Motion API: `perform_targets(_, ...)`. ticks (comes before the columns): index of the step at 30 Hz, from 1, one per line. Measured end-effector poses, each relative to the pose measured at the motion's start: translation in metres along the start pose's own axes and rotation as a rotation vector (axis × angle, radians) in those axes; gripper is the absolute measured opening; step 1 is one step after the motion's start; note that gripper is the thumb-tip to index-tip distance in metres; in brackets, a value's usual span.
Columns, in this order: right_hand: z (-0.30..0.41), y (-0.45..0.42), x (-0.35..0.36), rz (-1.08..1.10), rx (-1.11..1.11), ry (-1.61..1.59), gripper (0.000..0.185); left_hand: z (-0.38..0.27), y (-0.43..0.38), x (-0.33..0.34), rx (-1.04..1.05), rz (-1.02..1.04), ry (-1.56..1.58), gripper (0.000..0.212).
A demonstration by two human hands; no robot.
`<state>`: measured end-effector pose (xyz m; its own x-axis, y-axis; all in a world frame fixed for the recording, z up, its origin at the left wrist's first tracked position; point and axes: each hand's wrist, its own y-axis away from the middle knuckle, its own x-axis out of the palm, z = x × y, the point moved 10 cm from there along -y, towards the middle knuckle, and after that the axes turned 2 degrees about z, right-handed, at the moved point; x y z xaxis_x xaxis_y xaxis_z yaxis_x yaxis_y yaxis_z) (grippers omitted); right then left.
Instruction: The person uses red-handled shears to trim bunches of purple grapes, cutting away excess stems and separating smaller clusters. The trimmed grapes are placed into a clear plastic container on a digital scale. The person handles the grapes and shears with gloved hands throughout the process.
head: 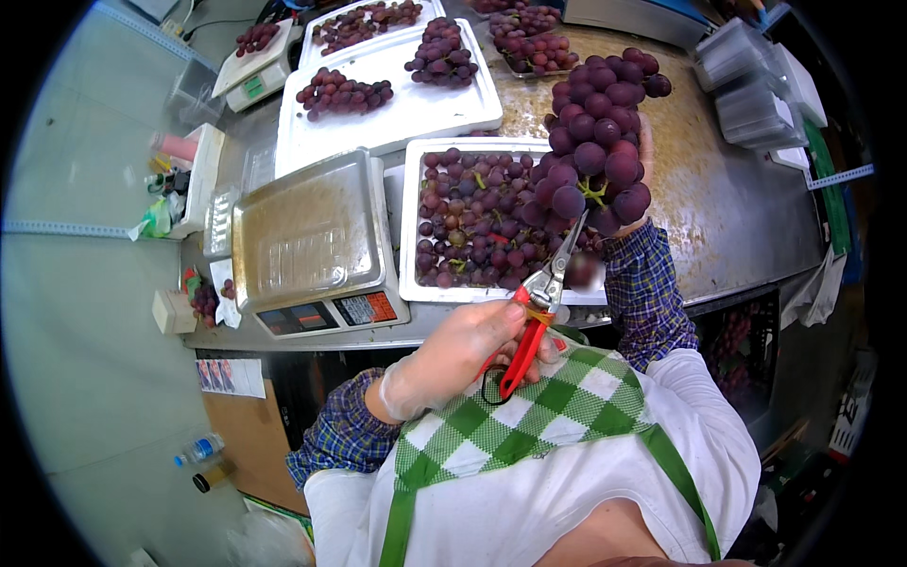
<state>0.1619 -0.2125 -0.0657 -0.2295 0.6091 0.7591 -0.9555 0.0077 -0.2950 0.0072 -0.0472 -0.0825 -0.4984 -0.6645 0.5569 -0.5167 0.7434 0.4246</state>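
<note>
My left hand [475,347], in a thin clear glove, is closed around the red handles of small pruning snips [542,294]. The narrow metal blades point up and reach the green stems of a large bunch of dark red grapes [599,135]. Behind that bunch is my right hand [643,152], mostly hidden by the grapes, holding it up. Below the bunch lies a white foam tray [411,212] full of loose grapes [475,220]. Whether the blades are cutting a stem cannot be told.
A weighing scale [312,234] stands left of the tray. Behind are a white foam tray [397,127] with grape bunches, a smaller scale [258,78] and packed grapes [542,53]. Clear plastic containers [751,106] are stacked at the right. A small white box [173,312] sits at the left edge.
</note>
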Motion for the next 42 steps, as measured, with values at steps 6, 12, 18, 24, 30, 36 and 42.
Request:
perform_targets(6, 0.001, 0.002, 0.0, 0.06, -0.139, 0.155, 0.055, -0.009, -0.004, 0.009, 0.024, 0.059, 0.067, 0.051)
perform_targets(12, 0.005, 0.006, 0.026, 0.181, -0.07, -0.051, 0.057, -0.006, -0.006, 0.01, 0.003, 0.068, 0.113, 0.05)
perform_targets(18, -0.006, -0.001, -0.013, 0.237, -0.074, -0.014, 0.053, -0.007, -0.009, 0.01, 0.017, 0.074, 0.125, 0.051)
perform_targets(24, -0.016, 0.001, -0.033, 0.116, -0.025, -0.046, 0.05, -0.007, -0.009, 0.011, 0.021, 0.079, 0.159, 0.053)
perform_targets(30, -0.014, 0.005, -0.026, 0.088, 0.012, -0.026, 0.05, -0.008, -0.011, 0.014, 0.013, 0.106, 0.217, 0.054)
perform_targets(36, -0.018, 0.004, -0.028, 0.1, 0.024, -0.026, 0.05, -0.005, -0.013, 0.014, 0.001, 0.145, 0.206, 0.062)
perform_targets(42, -0.019, 0.003, -0.036, 0.129, 0.045, -0.018, 0.049, -0.01, -0.006, 0.013, -0.02, 0.106, 0.117, 0.06)
